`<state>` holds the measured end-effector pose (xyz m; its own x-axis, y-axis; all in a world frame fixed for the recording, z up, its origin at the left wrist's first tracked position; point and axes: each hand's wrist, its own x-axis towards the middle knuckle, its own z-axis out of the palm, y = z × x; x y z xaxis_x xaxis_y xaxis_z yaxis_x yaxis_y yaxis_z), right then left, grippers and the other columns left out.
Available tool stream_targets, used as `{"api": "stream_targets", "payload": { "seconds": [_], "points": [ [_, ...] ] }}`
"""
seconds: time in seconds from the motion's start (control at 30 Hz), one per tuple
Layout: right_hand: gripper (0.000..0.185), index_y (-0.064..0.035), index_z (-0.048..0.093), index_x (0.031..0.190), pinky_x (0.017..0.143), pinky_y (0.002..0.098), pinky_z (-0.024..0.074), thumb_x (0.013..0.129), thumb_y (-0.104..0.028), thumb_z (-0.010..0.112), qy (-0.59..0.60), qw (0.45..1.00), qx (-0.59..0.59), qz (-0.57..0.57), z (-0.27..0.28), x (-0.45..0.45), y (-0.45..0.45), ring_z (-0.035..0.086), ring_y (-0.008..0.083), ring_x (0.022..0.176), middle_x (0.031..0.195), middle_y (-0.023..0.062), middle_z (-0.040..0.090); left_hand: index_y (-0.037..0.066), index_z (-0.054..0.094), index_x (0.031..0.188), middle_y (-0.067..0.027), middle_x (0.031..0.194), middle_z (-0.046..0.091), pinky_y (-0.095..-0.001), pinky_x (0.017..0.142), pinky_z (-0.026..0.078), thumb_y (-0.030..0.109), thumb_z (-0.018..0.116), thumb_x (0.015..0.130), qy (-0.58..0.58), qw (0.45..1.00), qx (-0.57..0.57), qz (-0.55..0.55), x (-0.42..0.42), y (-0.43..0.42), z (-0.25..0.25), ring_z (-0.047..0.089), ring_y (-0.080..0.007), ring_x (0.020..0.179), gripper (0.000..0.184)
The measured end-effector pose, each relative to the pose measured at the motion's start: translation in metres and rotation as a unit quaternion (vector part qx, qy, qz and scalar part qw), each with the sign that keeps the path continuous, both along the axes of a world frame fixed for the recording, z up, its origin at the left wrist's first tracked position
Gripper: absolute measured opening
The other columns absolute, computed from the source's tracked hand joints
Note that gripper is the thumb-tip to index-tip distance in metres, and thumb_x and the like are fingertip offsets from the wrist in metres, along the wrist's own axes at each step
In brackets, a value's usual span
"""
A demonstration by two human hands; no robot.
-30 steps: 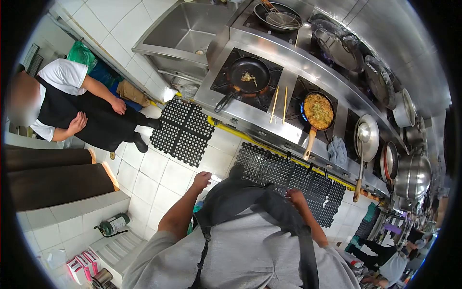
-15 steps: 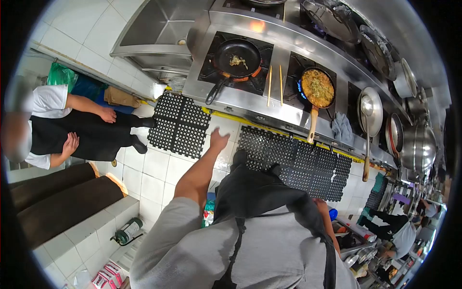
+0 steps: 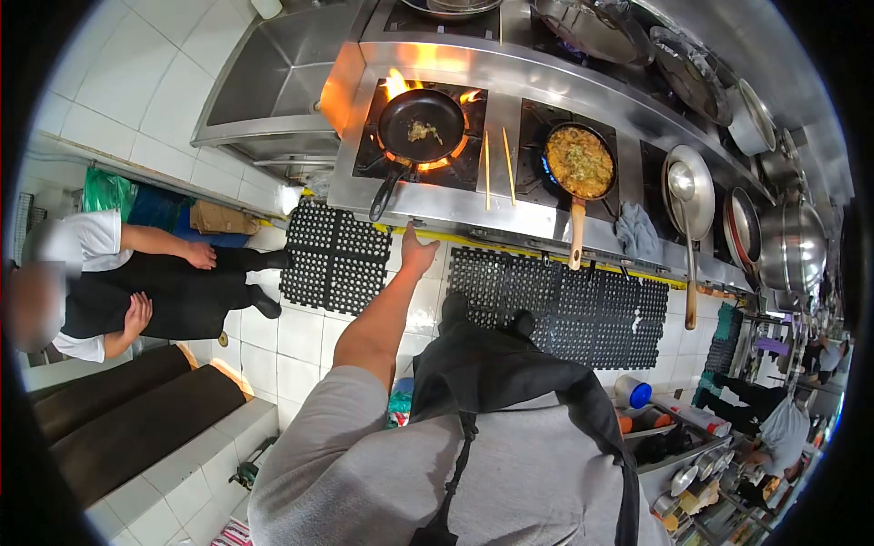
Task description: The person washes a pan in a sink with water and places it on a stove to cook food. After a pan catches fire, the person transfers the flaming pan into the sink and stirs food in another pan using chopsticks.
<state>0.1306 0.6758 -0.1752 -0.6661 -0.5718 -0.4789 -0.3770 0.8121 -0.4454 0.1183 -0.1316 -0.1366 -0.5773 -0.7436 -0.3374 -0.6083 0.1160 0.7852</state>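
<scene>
My left hand (image 3: 418,250) reaches to the stove's front edge, its fingers at a knob below the black pan (image 3: 421,126). Its fingers are partly hidden against the stove front. Large orange flames rise around that pan, which holds a little food. My right hand is out of sight. Two chopsticks (image 3: 508,166) lie on the steel stove top (image 3: 499,109). Right of them, a pan of browned, egg-like food (image 3: 579,162) sits over a blue flame, its wooden handle (image 3: 576,234) pointing towards me.
A person in a black apron (image 3: 150,291) stands at the left. A steel sink (image 3: 264,77) is at the upper left. A grey cloth (image 3: 636,231), a ladle (image 3: 681,182) and metal pots (image 3: 790,246) are at the right. Black mats (image 3: 555,309) cover part of the floor.
My left hand has moved forward to the stove front. Flames have flared up around the black pan. My right hand has gone out of view.
</scene>
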Motion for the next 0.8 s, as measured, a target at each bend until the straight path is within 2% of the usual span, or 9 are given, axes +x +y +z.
{"api": "stream_targets", "payload": {
  "seconds": [0.03,0.13,0.23,0.4,0.47,0.57,0.6,0.67,0.8],
  "points": [
    [0.017,-0.0013,0.067,0.093,0.077,0.0292,0.0473,0.089,-0.014,0.056,0.036,0.997,0.002,0.064,-0.009,-0.002,0.004,0.062,0.0163,0.081,0.089,0.003,0.067,-0.008,0.022,0.147,-0.0279,0.147,0.035,-0.037,0.115,0.028,0.024,0.077,0.073,0.004,1.0,0.0,0.0,0.001,0.001,0.0,0.033,-0.0369,0.139,0.098],
    [0.02,-0.0044,0.066,0.099,0.073,0.0305,0.0491,0.091,-0.017,0.054,-0.21,0.895,-0.03,-0.392,0.033,-0.016,-0.058,0.063,0.0183,0.08,0.091,0.0052,0.068,-0.007,0.02,0.149,-0.0277,0.148,0.034,-0.0376,0.116,0.027,0.024,0.077,0.073,0.006,1.0,-0.005,-0.02,0.005,0.004,0.003,0.033,-0.0369,0.139,0.1],
    [0.021,-0.0066,0.065,0.104,0.063,0.0308,0.048,0.091,-0.02,0.056,-0.333,0.812,-0.132,-0.461,0.03,-0.04,-0.073,0.061,0.0171,0.073,0.087,0.0068,0.068,0.002,0.033,0.147,-0.0286,0.145,0.038,-0.0388,0.114,0.03,0.03,0.076,0.075,-0.011,0.993,-0.062,-0.102,0.024,0.007,-0.003,0.036,-0.0381,0.137,0.089],
    [0.022,-0.0066,0.064,0.103,0.053,0.0282,0.042,0.091,-0.024,0.058,-0.241,0.878,-0.032,-0.412,0.17,-0.07,-0.213,0.056,0.0148,0.064,0.086,0.0093,0.069,0.009,0.059,0.13,-0.0204,0.13,0.057,-0.0385,0.105,0.041,0.042,0.07,0.081,-0.093,0.976,0.01,-0.195,0.08,0.031,0.001,0.053,-0.0334,0.124,0.06],
    [0.023,-0.0067,0.065,0.102,0.054,0.0281,0.0424,0.091,-0.025,0.058,-0.296,0.845,-0.038,-0.443,0.083,-0.08,-0.173,0.058,0.0145,0.066,0.087,0.0089,0.069,0.011,0.062,0.126,-0.0183,0.123,0.063,-0.0374,0.097,0.047,0.042,0.068,0.083,-0.137,0.966,0.053,-0.214,0.113,0.046,-0.009,0.059,-0.0299,0.114,0.054],
    [0.023,-0.0079,0.068,0.098,0.06,0.0334,0.0483,0.09,-0.027,0.057,-0.213,0.932,0.021,-0.292,0.002,-0.095,-0.144,0.065,0.0198,0.074,0.087,0.0071,0.07,0.003,0.062,0.122,-0.02,0.122,0.062,-0.0412,0.099,0.045,0.042,0.061,0.087,-0.147,0.931,-0.014,-0.334,0.187,0.065,-0.089,0.057,-0.0347,0.116,0.053],
    [0.023,-0.0086,0.069,0.097,0.062,0.0352,0.05,0.089,-0.027,0.058,-0.195,0.947,0.067,-0.247,-0.016,-0.103,-0.142,0.067,0.022,0.076,0.088,0.0075,0.07,0.002,0.06,0.124,-0.0183,0.113,0.066,-0.039,0.086,0.052,0.041,0.061,0.087,-0.206,0.952,0.168,-0.151,0.195,0.082,-0.066,0.065,-0.0311,0.1,0.053],
    [0.024,-0.0108,0.069,0.097,0.069,0.0377,0.0522,0.086,-0.029,0.059,-0.077,0.996,0.033,-0.04,-0.083,-0.115,-0.116,0.067,0.0278,0.078,0.09,0.0096,0.07,0.003,0.063,0.106,-0.0112,0.078,0.063,-0.0378,0.051,0.05,0.034,0.064,0.088,-0.149,0.94,0.156,-0.265,0.249,0.089,-0.107,0.062,-0.0201,0.058,0.036],
    [0.026,-0.0147,0.07,0.1,0.077,0.0422,0.0542,0.081,-0.031,0.061,0.032,0.977,0.108,0.182,-0.066,-0.13,-0.144,0.067,0.0348,0.081,0.097,0.014,0.069,0.007,0.063,0.097,-0.0063,0.086,0.06,-0.0374,0.056,0.051,0.022,0.062,0.087,-0.111,0.937,0.032,-0.328,0.299,0.107,-0.088,0.063,-0.0201,0.069,0.018]
  ]
}}
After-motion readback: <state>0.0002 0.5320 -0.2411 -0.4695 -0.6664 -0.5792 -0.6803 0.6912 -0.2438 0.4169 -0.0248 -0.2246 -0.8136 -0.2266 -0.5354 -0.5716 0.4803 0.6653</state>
